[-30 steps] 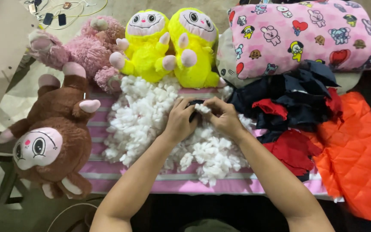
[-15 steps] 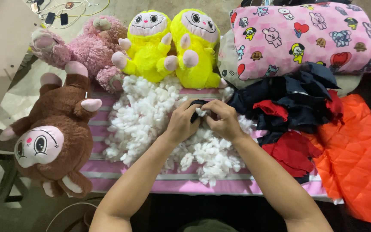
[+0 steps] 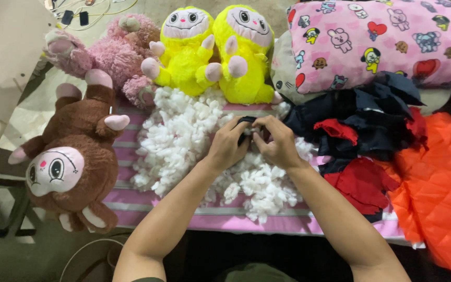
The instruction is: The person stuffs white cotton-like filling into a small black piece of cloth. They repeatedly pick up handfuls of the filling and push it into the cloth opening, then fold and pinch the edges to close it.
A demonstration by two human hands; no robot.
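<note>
My left hand (image 3: pixel 229 143) and my right hand (image 3: pixel 275 141) meet over the middle of a pile of white stuffing (image 3: pixel 184 141). Both pinch a small dark fabric piece (image 3: pixel 245 122) with a tuft of white stuffing between the fingertips. Most of the dark piece is hidden by my fingers. The stuffing lies on a pink striped cloth (image 3: pixel 147 201) that covers the table.
A brown plush monkey (image 3: pixel 74 156) lies at the left, a pink plush toy (image 3: pixel 113 52) behind it, and two yellow plush toys (image 3: pixel 212 49) at the back. A pink printed pillow (image 3: pixel 377 39), dark and red fabric scraps (image 3: pixel 364 130) and orange quilted fabric (image 3: pixel 439 183) fill the right.
My hands stay together over the stuffing and shift only slightly, fingers working at the dark piece. The camera view has drifted a little.
</note>
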